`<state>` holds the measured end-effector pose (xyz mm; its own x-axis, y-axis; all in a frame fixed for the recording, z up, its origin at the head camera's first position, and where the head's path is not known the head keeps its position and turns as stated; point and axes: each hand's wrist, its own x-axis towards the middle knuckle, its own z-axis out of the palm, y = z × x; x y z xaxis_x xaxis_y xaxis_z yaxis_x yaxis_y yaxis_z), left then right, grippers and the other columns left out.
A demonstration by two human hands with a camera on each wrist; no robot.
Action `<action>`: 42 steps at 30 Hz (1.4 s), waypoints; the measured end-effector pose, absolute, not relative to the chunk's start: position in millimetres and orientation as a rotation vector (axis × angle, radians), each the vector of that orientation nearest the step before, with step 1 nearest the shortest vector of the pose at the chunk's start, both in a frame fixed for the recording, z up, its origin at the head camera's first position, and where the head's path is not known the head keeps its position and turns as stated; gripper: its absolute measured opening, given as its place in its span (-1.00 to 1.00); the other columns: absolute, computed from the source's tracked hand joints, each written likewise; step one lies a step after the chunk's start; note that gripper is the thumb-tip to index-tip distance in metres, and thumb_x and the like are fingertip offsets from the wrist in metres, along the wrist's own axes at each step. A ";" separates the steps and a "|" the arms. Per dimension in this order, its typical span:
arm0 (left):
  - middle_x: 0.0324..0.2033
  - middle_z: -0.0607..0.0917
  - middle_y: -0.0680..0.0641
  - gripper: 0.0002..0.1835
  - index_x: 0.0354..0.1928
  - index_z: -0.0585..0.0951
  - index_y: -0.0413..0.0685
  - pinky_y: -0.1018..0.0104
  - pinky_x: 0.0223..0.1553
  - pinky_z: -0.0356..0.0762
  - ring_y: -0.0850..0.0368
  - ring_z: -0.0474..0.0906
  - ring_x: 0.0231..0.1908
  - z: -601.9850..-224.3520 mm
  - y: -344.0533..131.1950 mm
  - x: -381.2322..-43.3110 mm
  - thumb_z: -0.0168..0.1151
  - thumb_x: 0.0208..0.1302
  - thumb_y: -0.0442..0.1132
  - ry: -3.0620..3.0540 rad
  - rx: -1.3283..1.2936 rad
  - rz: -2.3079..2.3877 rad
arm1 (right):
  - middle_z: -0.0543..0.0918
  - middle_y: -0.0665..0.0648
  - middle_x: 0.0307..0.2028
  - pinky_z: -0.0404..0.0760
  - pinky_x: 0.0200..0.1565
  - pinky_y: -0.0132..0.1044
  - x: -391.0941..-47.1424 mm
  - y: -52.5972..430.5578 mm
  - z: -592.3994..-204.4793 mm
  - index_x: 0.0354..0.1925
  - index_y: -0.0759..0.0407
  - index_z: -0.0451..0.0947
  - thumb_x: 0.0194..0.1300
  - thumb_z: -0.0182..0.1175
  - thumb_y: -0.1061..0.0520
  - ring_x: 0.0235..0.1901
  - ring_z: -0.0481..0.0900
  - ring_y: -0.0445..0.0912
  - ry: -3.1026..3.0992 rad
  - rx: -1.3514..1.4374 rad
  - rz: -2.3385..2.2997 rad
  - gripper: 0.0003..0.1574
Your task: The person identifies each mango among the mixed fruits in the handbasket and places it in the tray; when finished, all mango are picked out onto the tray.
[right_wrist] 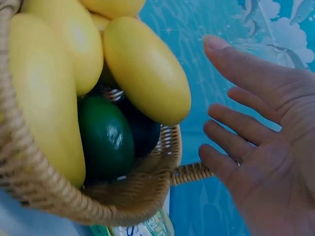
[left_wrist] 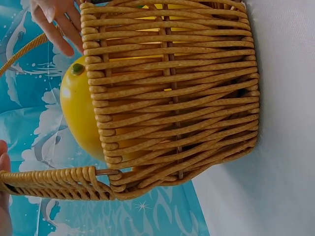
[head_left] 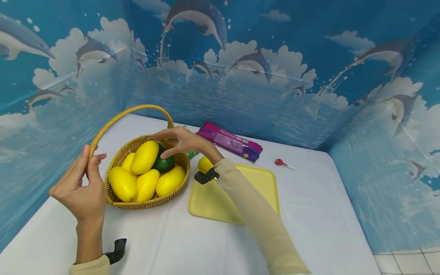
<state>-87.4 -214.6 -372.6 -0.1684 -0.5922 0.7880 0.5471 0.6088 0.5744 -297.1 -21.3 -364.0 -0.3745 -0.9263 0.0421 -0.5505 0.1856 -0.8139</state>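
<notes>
A woven wicker basket stands on the left of the table, holding several yellow mangoes. Among them lie a glossy green fruit and a darker, almost black one, both partly covered. My left hand pinches the basket's arched handle low on its left side, between thumb and fingers. Over the far right rim of the basket hovers my right hand, fingers spread, palm toward the fruit. Nothing is in it, and the right wrist view shows it apart from the mangoes.
Right of the basket lies a yellow tray with a yellow fruit on it, partly behind my right forearm. Behind the tray is a purple packet; a red lollipop lies farther right. Dolphin-printed curtains enclose the table.
</notes>
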 end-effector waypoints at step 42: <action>-0.18 0.81 -0.43 -0.74 0.07 0.78 -0.30 0.67 -0.28 0.49 0.48 0.77 -0.21 -370.5 -210.2 -86.2 0.40 0.38 -0.53 -1.424 0.051 -1.006 | 0.43 0.15 0.57 0.37 0.55 -0.29 -298.0 -59.1 -405.3 0.58 0.15 0.40 0.33 0.56 0.14 0.56 0.35 0.03 2.215 -1.327 -0.893 -0.04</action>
